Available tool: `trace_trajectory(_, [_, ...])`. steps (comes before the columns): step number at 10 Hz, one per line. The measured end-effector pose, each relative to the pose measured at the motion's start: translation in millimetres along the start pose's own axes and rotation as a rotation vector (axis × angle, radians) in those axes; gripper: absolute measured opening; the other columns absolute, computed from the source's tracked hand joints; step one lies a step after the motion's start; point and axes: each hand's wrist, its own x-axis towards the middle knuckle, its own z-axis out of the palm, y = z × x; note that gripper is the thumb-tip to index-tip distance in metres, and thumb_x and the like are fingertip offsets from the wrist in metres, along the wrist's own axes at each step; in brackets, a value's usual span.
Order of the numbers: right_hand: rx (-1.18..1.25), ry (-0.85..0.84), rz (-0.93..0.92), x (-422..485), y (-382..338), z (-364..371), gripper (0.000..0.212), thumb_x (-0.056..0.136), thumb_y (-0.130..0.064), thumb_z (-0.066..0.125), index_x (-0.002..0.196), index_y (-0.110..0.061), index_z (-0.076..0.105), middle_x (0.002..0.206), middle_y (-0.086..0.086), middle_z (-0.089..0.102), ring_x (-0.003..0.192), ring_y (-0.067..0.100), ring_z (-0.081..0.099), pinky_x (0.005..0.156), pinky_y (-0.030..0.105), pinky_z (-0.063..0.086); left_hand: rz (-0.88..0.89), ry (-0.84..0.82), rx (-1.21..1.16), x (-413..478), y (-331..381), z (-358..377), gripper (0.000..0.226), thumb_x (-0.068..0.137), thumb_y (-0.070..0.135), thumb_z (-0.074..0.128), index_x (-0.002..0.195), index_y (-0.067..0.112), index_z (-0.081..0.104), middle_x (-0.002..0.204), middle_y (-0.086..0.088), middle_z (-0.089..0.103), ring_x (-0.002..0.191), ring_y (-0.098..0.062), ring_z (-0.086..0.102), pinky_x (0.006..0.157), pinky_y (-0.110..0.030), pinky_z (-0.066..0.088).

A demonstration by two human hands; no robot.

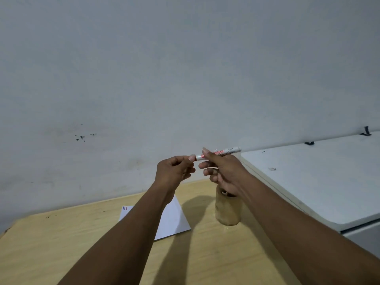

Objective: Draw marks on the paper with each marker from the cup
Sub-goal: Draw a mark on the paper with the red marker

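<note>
A plain grey-white wall (pixel 185 68) fills most of the view, evenly and rather dimly lit, scuffed in places and bearing a small cluster of dark specks (pixel 81 137) low on its left side; it meets a light wooden table (pixel 51 243) whose pale grain shows a few dark flecks near the far left edge, and soft shadows fall across the tabletop toward the near side. To the right, just beside the table and standing a little higher, is a white cabinet-like surface (pixel 318 177) with rounded corners; small black marks (pixel 309 143) sit along its far edge against the wall.
</note>
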Motion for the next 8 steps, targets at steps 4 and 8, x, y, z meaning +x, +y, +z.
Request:
trace_trajectory(4, [-1.303, 0.086, -0.013, 12, -55, -99, 0.028, 0.087, -0.035, 0.077, 0.102, -0.011, 0.074, 0.099, 0.005, 0.071, 0.089, 0.024, 0.067, 0.074, 0.035, 0.056, 0.179, -0.097, 0.493, 27, 9, 11, 0.018, 0.083, 0.024, 0.085, 0.083, 0.007, 0.078, 0.075, -0.010, 0.079, 0.067, -0.018, 0.072, 0.066, -0.034, 0.057])
trace_trajectory(8, [-1.458, -0.023, -0.045, 25, -36, -105, 0.018, 0.094, -0.024, 0.067, 0.106, -0.014, 0.075, 0.092, -0.009, 0.065, 0.090, 0.015, 0.060, 0.065, 0.023, 0.043, 0.215, -0.326, 0.937, 21, -5, 59, 0.030, 0.088, 0.041, 0.077, 0.099, 0.013, 0.081, 0.080, 0.004, 0.073, 0.075, -0.012, 0.068, 0.072, -0.028, 0.053])
